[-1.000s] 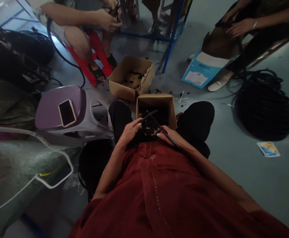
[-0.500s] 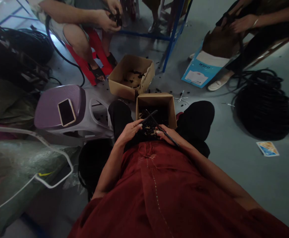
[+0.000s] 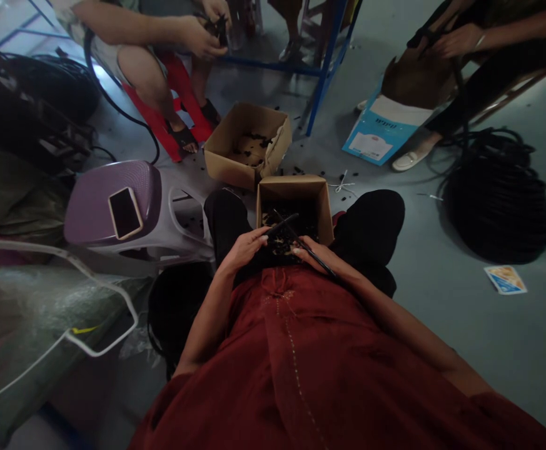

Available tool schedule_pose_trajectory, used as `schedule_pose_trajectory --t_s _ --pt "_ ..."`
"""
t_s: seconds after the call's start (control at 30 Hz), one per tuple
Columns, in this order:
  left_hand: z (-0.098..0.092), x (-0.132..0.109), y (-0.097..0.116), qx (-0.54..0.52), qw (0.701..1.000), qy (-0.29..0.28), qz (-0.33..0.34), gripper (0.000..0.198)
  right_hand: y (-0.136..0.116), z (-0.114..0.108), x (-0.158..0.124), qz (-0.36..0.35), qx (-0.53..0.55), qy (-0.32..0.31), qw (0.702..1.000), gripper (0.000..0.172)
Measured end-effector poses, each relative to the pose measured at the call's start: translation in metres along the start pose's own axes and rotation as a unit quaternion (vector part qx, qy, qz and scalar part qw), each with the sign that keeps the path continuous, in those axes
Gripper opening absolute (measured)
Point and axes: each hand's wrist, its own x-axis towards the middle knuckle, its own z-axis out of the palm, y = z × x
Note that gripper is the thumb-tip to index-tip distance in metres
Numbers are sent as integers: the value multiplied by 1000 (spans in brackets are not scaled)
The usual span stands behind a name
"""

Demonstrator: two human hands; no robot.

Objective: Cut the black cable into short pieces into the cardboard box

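My left hand (image 3: 242, 250) and my right hand (image 3: 314, 253) rest over my lap, above a tangled black mass (image 3: 279, 245) of small pieces. My left hand grips a thin black rod (image 3: 282, 225) that points up and right. A longer thin black rod (image 3: 308, 248) runs through my right hand, and the two rods cross over the mass. Just beyond my hands, an open cardboard box (image 3: 295, 185) stands between my black-clad knees, holding dark pieces. A second open cardboard box (image 3: 228, 164) sits on the floor farther out.
A phone (image 3: 125, 213) lies on a lilac plastic stool (image 3: 97, 215) to my left. A large coil of black cable (image 3: 500, 203) lies on the floor to the right. Seated co-workers handle dark material at the top. Black bits are scattered on the grey floor.
The rods have shifted slightly in my hands, and the mass under them looks a little different. The whole view has drifted slightly.
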Motion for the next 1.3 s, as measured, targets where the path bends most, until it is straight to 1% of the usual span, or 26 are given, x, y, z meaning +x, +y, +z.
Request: schedule_pose_trajectory --t_s 0.1,0.2,0.27,0.37,0.47,0.7,0.83,1.07,1.3 --pt "2 0 -3 -24 999 22 -8 42 7 1 2 -10 24 -9 1000 49" --pt "2 1 -2 -67 995 63 -31 44 15 3 5 -6 44 -15 999 48" --pt "2 1 -1 -78 993 75 -39 45 18 4 7 0 67 -11 998 46" --pt "3 0 -2 -66 996 60 -26 43 19 5 9 20 102 2 995 44" --pt "5 0 -4 -55 997 51 -17 42 16 4 10 21 112 9 993 44" --pt "5 -3 -3 -12 1000 5 -24 43 14 4 12 6 81 5 997 43" --pt "3 -4 -2 -16 1000 -5 -24 44 12 3 12 12 67 6 998 44" --pt "4 -4 -2 -22 998 -18 -51 44 11 3 8 18 -8 38 999 27" --pt "6 -2 -1 -19 998 -24 -57 42 13 6 8 31 -15 45 998 22"
